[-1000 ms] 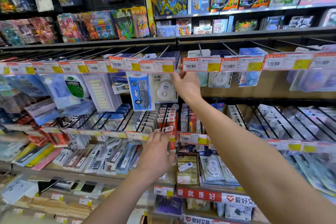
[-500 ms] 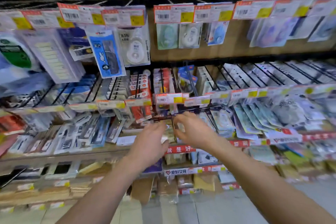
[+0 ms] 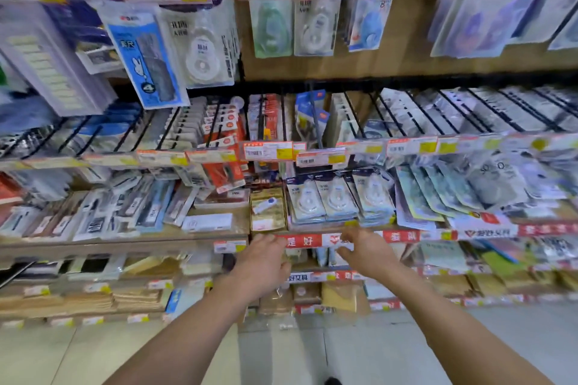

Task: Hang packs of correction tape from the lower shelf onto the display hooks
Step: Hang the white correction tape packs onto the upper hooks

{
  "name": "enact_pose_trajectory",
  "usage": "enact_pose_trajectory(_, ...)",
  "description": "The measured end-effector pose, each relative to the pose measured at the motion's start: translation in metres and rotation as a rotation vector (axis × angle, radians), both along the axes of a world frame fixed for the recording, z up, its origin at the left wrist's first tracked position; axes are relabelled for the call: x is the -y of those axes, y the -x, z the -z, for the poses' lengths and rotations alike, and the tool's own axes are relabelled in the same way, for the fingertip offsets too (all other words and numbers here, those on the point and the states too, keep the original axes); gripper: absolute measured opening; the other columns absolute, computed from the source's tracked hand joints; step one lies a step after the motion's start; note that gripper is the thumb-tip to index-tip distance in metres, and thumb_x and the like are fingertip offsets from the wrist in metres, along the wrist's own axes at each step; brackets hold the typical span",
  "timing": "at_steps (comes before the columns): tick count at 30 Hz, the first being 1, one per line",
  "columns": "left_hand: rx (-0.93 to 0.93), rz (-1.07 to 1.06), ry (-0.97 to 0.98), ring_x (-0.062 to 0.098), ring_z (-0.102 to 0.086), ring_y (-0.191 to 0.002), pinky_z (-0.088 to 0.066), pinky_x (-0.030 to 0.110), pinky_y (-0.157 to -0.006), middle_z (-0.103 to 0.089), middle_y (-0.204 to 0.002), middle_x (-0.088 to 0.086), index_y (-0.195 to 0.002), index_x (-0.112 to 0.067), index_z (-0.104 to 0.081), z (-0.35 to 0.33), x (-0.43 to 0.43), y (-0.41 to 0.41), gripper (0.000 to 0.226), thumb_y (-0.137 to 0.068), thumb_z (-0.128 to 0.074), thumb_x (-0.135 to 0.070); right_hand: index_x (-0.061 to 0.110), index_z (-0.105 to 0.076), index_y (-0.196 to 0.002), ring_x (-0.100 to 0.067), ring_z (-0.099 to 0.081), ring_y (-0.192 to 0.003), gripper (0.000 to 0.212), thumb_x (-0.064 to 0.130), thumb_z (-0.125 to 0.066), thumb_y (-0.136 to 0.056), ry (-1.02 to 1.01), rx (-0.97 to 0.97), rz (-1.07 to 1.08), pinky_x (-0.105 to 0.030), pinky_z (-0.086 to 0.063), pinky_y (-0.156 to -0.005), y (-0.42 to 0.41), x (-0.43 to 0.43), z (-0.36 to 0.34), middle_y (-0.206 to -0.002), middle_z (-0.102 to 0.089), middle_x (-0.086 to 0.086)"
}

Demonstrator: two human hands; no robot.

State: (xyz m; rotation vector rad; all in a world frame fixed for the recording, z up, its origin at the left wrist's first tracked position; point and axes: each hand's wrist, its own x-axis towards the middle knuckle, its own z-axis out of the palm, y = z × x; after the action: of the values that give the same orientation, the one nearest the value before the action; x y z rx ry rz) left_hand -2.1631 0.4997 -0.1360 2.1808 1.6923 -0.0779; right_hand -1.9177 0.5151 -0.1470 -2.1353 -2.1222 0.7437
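Note:
Several packs of white correction tape [image 3: 331,198] lie stacked on the lower shelf, just above its red edge strip [image 3: 300,241]. My left hand [image 3: 262,262] and my right hand [image 3: 366,251] reach side by side at that strip, just below the packs, fingers loosely bent and holding nothing. More correction tape packs [image 3: 316,26] hang from the top display hooks, and a larger hanging pack [image 3: 201,50] is at upper left. The view is blurred, so finger contact with the strip is unclear.
A middle row of black hooks [image 3: 438,116] carries many packs behind price tags [image 3: 266,150]. A brown box with a small white item [image 3: 267,206] sits left of the stack. Pens and notebooks fill the shelves to the left. Tiled floor lies below.
My right hand came down from the top hook row to the lower shelf edge, beside my left hand. The camera tilted downward and both hands now sit lower against the shelves.

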Motion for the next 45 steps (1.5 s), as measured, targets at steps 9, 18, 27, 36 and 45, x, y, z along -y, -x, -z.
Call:
enact_pose_trajectory(9,0.048,-0.198,0.002,0.028,-0.059,-0.106,-0.054,0.043,-0.086,-0.064,-0.105,0.006,-0.113,-0.014,-0.059,0.016,-0.057,-0.056,0.031,-0.088,-0.057,-0.033,0.013,-0.061,-0.127,-0.034,-0.065,-0.108,0.038,0.035,-0.058,-0.097,-0.054,0.007,0.174,-0.037,-0.05,-0.08,-0.073,-0.071,0.009,-0.121,-0.067,-0.014)
enact_pose_trajectory(18,0.15,-0.659,0.033,0.037,-0.05,-0.122,-0.051,0.045,-0.091,-0.05,-0.132,0.018,-0.132,-0.007,-0.047,0.04,-0.124,-0.105,0.065,-0.089,-0.062,-0.053,0.004,-0.042,-0.145,-0.038,-0.047,-0.132,0.083,0.068,-0.053,-0.093,0.025,0.107,0.345,-0.043,-0.047,-0.1,-0.095,-0.141,0.026,-0.148,-0.045,-0.019)
enact_pose_trajectory(27,0.091,-0.662,0.021,0.037,-0.052,-0.12,-0.048,0.041,-0.083,-0.049,-0.134,0.02,-0.14,-0.005,-0.038,0.058,-0.144,-0.124,0.074,-0.092,-0.056,-0.058,0.004,-0.038,-0.146,-0.043,-0.045,-0.134,0.096,0.073,-0.06,-0.083,0.072,-0.015,0.404,-0.048,-0.05,-0.101,-0.084,-0.156,0.052,-0.147,-0.046,-0.024)
enact_pose_trajectory(36,0.072,-0.653,0.031,0.038,-0.049,-0.122,-0.048,0.044,-0.097,-0.048,-0.132,0.022,-0.136,-0.005,-0.042,0.058,-0.142,-0.12,0.069,-0.088,-0.065,-0.048,0.003,-0.031,-0.152,-0.039,-0.041,-0.138,0.103,0.074,-0.059,-0.084,0.018,0.001,0.425,-0.046,-0.042,-0.109,-0.088,-0.134,0.04,-0.149,-0.041,-0.023)
enact_pose_trajectory(45,0.266,-0.702,-0.004,0.033,-0.048,-0.125,-0.047,0.041,-0.098,-0.046,-0.135,0.016,-0.143,-0.014,-0.043,0.042,-0.074,-0.082,0.071,-0.084,-0.071,-0.042,0.013,-0.016,-0.157,-0.039,-0.052,-0.128,0.107,0.054,-0.073,-0.077,0.121,-0.206,0.52,-0.045,-0.046,-0.103,-0.082,-0.069,0.022,-0.147,-0.029,-0.017)
